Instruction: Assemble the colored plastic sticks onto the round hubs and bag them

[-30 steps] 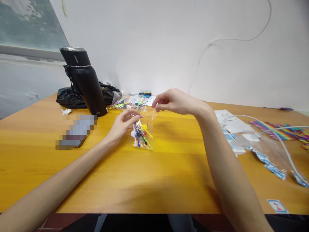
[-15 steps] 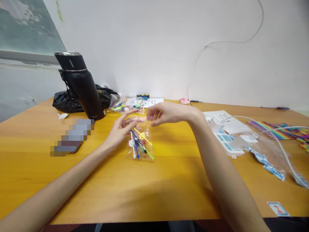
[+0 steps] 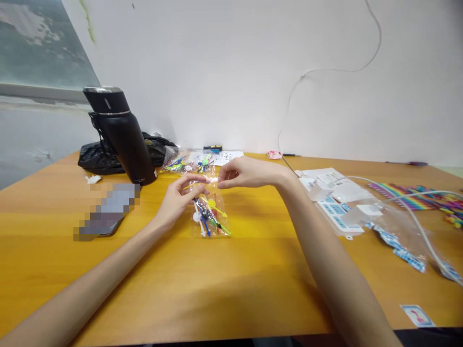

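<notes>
A small clear plastic bag lies on the table in front of me, holding several clock-hand-like pointers in white, blue, black, yellow, green and red. My left hand is at the bag's upper left, its thumb and fingers closed about the top edge. From the right, my right hand bends down at the wrist, thumb and fingertips pinched at the bag's upper right corner. The film between the fingers is thin and hard to make out.
A black bottle stands at the left by a black plastic bag and a pixelated phone. Behind lie more pointer bags and a screwdriver. At right are a power strip, white cables and rainbow-coloured pieces.
The fingers of both hands have drawn in at the top of the plastic bag. My left index finger, stretched out before, is now bent lower. The view has shifted slightly.
</notes>
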Demonstrator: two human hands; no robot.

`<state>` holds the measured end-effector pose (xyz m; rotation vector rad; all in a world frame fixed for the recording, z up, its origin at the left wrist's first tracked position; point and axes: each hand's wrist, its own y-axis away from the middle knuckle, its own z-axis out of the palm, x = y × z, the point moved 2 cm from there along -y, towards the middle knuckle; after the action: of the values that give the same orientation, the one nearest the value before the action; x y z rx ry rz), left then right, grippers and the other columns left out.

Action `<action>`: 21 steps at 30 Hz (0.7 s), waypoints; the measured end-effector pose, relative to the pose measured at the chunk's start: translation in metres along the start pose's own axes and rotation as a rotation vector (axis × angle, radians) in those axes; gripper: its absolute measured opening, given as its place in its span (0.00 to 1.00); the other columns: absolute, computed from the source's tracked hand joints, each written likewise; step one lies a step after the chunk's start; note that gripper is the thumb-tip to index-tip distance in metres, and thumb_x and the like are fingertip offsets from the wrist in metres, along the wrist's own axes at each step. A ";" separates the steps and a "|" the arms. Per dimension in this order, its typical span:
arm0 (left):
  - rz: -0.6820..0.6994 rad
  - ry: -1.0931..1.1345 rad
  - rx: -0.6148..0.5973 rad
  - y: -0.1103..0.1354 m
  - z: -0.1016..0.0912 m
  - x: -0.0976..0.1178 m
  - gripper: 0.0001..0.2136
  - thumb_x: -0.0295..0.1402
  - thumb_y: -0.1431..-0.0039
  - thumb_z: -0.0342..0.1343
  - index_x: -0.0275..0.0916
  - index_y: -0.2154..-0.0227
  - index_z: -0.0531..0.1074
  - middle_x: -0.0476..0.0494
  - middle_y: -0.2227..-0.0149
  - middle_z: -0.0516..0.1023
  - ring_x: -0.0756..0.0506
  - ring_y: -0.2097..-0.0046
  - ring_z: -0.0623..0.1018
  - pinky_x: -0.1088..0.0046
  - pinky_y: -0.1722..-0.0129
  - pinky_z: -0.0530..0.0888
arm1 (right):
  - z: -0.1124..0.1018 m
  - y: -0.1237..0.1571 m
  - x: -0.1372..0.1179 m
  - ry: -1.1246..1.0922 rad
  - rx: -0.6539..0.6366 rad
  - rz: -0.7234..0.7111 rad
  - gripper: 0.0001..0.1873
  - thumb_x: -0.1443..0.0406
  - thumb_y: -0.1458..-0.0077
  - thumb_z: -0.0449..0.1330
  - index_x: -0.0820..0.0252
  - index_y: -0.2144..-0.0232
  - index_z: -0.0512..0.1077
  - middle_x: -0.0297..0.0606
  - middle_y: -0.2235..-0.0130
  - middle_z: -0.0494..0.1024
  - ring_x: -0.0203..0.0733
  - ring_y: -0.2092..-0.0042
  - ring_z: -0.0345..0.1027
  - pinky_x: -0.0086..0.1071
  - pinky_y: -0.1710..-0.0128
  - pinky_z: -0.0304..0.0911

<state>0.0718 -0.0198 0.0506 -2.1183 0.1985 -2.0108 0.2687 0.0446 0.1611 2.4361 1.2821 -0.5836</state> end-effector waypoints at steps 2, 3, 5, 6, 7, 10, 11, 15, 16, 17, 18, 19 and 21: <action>0.027 0.015 -0.006 0.000 0.000 -0.001 0.14 0.42 0.43 0.66 0.42 0.57 0.75 0.43 0.51 0.79 0.42 0.56 0.83 0.71 0.61 0.78 | 0.000 0.000 -0.002 -0.012 0.005 -0.010 0.16 0.53 0.39 0.60 0.62 0.67 0.76 0.39 0.64 0.80 0.39 0.65 0.70 0.32 0.66 0.60; 0.038 0.021 -0.007 -0.001 -0.001 -0.002 0.14 0.41 0.43 0.66 0.42 0.57 0.75 0.43 0.51 0.79 0.42 0.57 0.82 0.70 0.59 0.78 | 0.000 -0.001 -0.002 -0.017 0.010 -0.013 0.18 0.52 0.39 0.60 0.62 0.68 0.75 0.39 0.65 0.80 0.38 0.66 0.69 0.32 0.67 0.59; 0.056 0.024 -0.002 -0.001 -0.001 -0.003 0.14 0.41 0.43 0.66 0.41 0.57 0.76 0.43 0.51 0.79 0.43 0.57 0.82 0.69 0.56 0.78 | 0.000 -0.002 0.000 -0.017 0.038 -0.016 0.17 0.53 0.39 0.60 0.62 0.70 0.74 0.38 0.67 0.78 0.38 0.67 0.68 0.31 0.68 0.58; 0.066 0.023 0.005 -0.001 -0.001 -0.003 0.14 0.40 0.43 0.66 0.41 0.57 0.76 0.44 0.51 0.79 0.43 0.58 0.82 0.68 0.56 0.77 | 0.000 -0.003 0.001 -0.014 0.059 -0.017 0.15 0.55 0.40 0.61 0.62 0.70 0.73 0.38 0.67 0.78 0.38 0.66 0.68 0.31 0.68 0.58; 0.075 0.022 0.011 -0.001 -0.001 -0.003 0.13 0.40 0.42 0.66 0.41 0.57 0.76 0.44 0.50 0.79 0.44 0.58 0.82 0.68 0.55 0.77 | 0.000 -0.004 0.003 -0.010 0.080 -0.016 0.13 0.57 0.41 0.62 0.62 0.70 0.73 0.38 0.67 0.79 0.38 0.66 0.68 0.31 0.68 0.58; 0.081 0.026 0.031 -0.001 0.000 -0.004 0.13 0.40 0.41 0.65 0.41 0.56 0.76 0.43 0.49 0.79 0.44 0.58 0.82 0.67 0.55 0.78 | 0.002 -0.008 0.009 -0.019 0.120 -0.020 0.08 0.62 0.43 0.62 0.61 0.71 0.72 0.38 0.67 0.79 0.38 0.66 0.70 0.30 0.68 0.59; 0.080 0.032 0.040 -0.001 0.000 -0.004 0.14 0.40 0.41 0.65 0.41 0.55 0.75 0.43 0.50 0.79 0.43 0.57 0.82 0.66 0.54 0.78 | 0.003 -0.009 0.011 -0.037 0.130 -0.030 0.07 0.63 0.43 0.62 0.61 0.70 0.71 0.38 0.67 0.79 0.38 0.66 0.71 0.30 0.69 0.60; 0.100 0.090 0.058 -0.002 0.000 -0.002 0.20 0.39 0.42 0.66 0.42 0.49 0.73 0.40 0.51 0.81 0.40 0.48 0.80 0.63 0.51 0.78 | 0.003 -0.011 0.013 -0.146 0.177 -0.084 0.08 0.67 0.45 0.62 0.59 0.62 0.69 0.34 0.69 0.80 0.37 0.67 0.72 0.28 0.69 0.61; 0.102 0.105 0.061 -0.003 -0.001 -0.001 0.22 0.39 0.42 0.66 0.43 0.47 0.71 0.40 0.51 0.81 0.39 0.48 0.80 0.62 0.51 0.78 | 0.003 -0.011 0.013 -0.161 0.184 -0.088 0.09 0.68 0.45 0.62 0.58 0.60 0.69 0.33 0.69 0.80 0.37 0.67 0.73 0.28 0.69 0.62; 0.098 0.120 0.065 -0.003 -0.002 0.000 0.24 0.39 0.42 0.67 0.44 0.44 0.70 0.40 0.52 0.81 0.40 0.50 0.80 0.62 0.52 0.78 | 0.002 -0.010 0.013 -0.169 0.188 -0.090 0.11 0.68 0.44 0.62 0.58 0.58 0.69 0.33 0.68 0.81 0.37 0.67 0.73 0.28 0.68 0.62; 0.090 0.134 0.074 -0.004 -0.003 0.001 0.26 0.38 0.43 0.67 0.45 0.42 0.68 0.40 0.52 0.82 0.41 0.52 0.81 0.63 0.54 0.79 | 0.001 -0.010 0.013 -0.171 0.192 -0.093 0.11 0.68 0.44 0.62 0.58 0.58 0.69 0.34 0.68 0.81 0.38 0.66 0.74 0.28 0.68 0.63; 0.078 0.151 0.086 -0.004 -0.004 0.001 0.28 0.38 0.43 0.67 0.47 0.41 0.66 0.40 0.51 0.82 0.41 0.55 0.82 0.64 0.57 0.79 | 0.000 -0.009 0.013 -0.173 0.200 -0.098 0.11 0.68 0.44 0.62 0.58 0.57 0.70 0.34 0.68 0.81 0.38 0.66 0.74 0.29 0.68 0.63; 0.056 0.211 0.101 -0.005 -0.005 0.001 0.29 0.39 0.42 0.67 0.49 0.40 0.64 0.39 0.48 0.81 0.42 0.57 0.83 0.65 0.60 0.79 | -0.003 -0.006 0.012 -0.192 0.227 -0.123 0.10 0.67 0.43 0.62 0.59 0.57 0.71 0.34 0.68 0.81 0.38 0.65 0.75 0.29 0.66 0.65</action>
<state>0.0666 -0.0159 0.0527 -1.8207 0.1824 -2.1611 0.2701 0.0576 0.1574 2.4148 1.3564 -1.0212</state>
